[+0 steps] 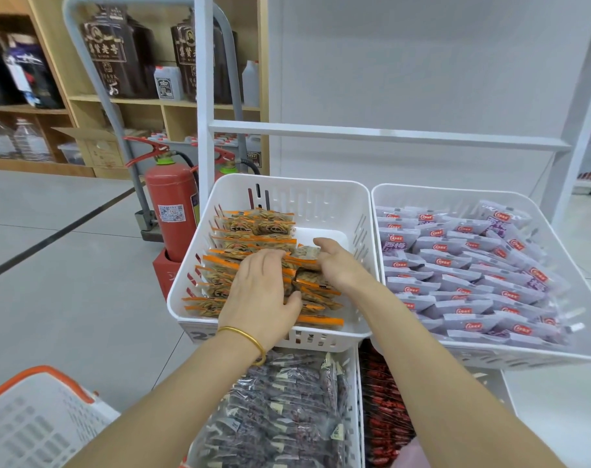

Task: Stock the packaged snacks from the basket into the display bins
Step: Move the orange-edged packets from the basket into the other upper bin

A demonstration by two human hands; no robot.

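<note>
A white slotted display bin (324, 201) on the shelf holds several orange-edged snack packets (253, 231), stacked along its left and front. My left hand (258, 292) lies palm down on the packets near the bin's front, fingers spread over them. My right hand (338, 261) is in the bin's middle, its fingers curled round the packets (307, 253) there. The white basket with an orange rim (34, 417) stands at the lower left; its visible part shows no packets.
A second white bin (422, 194) to the right is full of purple packets (466, 265). Lower bins hold dark packets (287, 410) and red packets (385, 420). A red fire extinguisher (171, 211) and a grey trolley handle (95, 62) stand left of the shelf.
</note>
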